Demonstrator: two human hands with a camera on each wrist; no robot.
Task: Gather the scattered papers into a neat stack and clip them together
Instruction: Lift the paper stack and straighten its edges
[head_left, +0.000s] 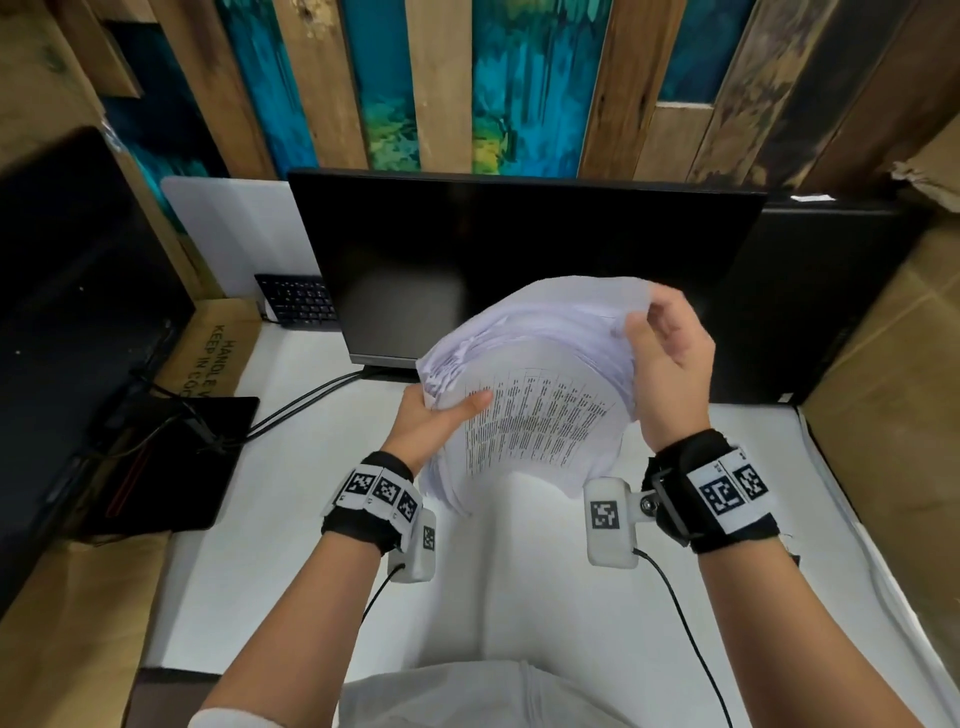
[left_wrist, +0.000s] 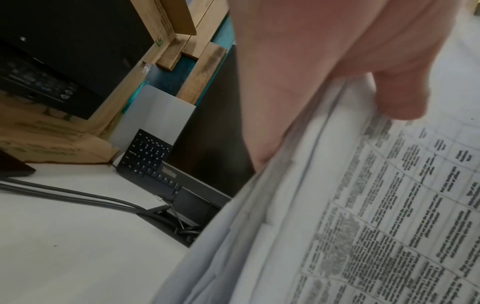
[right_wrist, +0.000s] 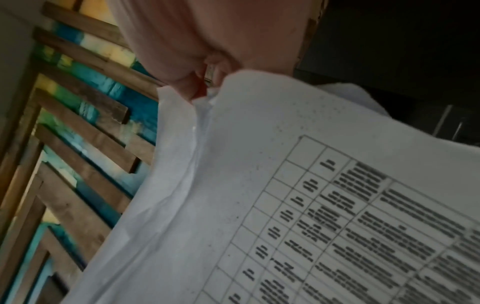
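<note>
A thick, uneven stack of white printed papers (head_left: 530, 395) is held in the air above the white desk (head_left: 311, 519), bowed upward, its top sheet showing a table of text. My left hand (head_left: 441, 415) grips the stack's left edge, thumb on top (left_wrist: 400, 96) and fingers underneath. My right hand (head_left: 665, 353) pinches the far right edge of the papers (right_wrist: 259, 144) between thumb and fingers. The sheets' edges (left_wrist: 259, 236) are staggered, not flush. No clip is in view.
A black monitor (head_left: 519, 260) stands just behind the papers, with a black keyboard (head_left: 296, 301) propped to its left and cables (head_left: 296, 405) running across the desk. A dark pad (head_left: 176, 467) lies at left; cardboard boxes (head_left: 893, 415) flank both sides.
</note>
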